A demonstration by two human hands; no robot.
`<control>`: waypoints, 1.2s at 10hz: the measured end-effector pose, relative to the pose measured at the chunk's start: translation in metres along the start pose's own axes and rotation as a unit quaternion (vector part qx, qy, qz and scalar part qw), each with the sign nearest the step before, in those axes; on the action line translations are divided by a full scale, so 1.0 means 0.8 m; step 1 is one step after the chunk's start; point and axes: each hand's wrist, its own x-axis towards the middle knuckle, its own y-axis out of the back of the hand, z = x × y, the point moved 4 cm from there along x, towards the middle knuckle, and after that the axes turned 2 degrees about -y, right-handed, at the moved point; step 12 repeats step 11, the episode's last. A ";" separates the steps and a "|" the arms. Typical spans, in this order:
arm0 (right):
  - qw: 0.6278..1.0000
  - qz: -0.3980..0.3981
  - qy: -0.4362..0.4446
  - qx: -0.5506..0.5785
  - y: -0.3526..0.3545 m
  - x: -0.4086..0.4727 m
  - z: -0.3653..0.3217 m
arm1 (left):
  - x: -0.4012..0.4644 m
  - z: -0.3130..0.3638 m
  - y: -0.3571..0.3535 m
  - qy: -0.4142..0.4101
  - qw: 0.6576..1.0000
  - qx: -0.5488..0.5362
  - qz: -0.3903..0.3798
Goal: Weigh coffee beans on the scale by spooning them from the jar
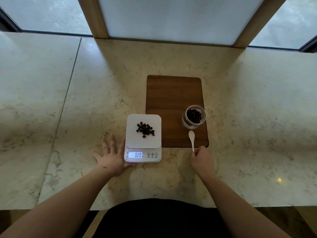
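A white digital scale (pixel 135 141) stands on the marble counter, its lit display showing 020. A small pile of dark coffee beans (pixel 145 129) lies on its platform. An open glass jar (pixel 193 117) holding more beans stands on the wooden board's right side. My right hand (pixel 202 159) is shut on the handle of a white spoon (pixel 192 138), whose empty bowl points toward the jar, just below it. My left hand (pixel 111 155) lies flat with fingers spread on the counter, touching the scale's left side.
A dark wooden board (pixel 171 100) lies behind and right of the scale. The marble counter (pixel 257 117) stretches wide to both sides, with a seam on the left. A window frame and wooden posts (pixel 93 16) rise at the back edge.
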 end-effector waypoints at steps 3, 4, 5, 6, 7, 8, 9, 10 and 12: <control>1.000 -0.009 -0.004 -0.014 0.000 0.003 0.001 | 0.005 -0.001 -0.003 -0.003 1.000 0.003 0.008; 1.000 -0.018 -0.004 -0.019 -0.001 0.003 0.000 | 0.006 -0.002 -0.004 -0.001 1.000 0.007 0.008; 0.999 -0.028 -0.005 -0.035 0.000 0.005 -0.005 | 0.007 -0.002 -0.005 -0.002 1.000 0.008 0.011; 0.998 -0.038 -0.009 -0.049 0.001 0.006 -0.009 | 0.007 -0.002 -0.006 -0.003 1.000 0.010 0.013; 0.997 -0.047 -0.018 -0.060 0.001 0.007 -0.011 | 0.008 -0.004 -0.006 -0.004 1.000 0.003 0.018; 0.996 -0.056 -0.021 -0.061 0.003 0.006 -0.012 | 0.007 -0.004 -0.003 -0.007 1.000 -0.001 0.021; 0.997 -0.052 -0.022 -0.056 0.013 0.000 -0.013 | 0.008 -0.002 -0.003 -0.017 1.000 0.002 0.023; 0.999 -0.029 0.022 -0.021 0.016 -0.010 -0.025 | 0.003 -0.005 0.007 -0.018 0.998 -0.022 0.060; 0.995 -0.043 0.092 -0.012 0.007 -0.026 -0.045 | -0.013 0.002 0.011 -0.017 0.985 -0.043 0.168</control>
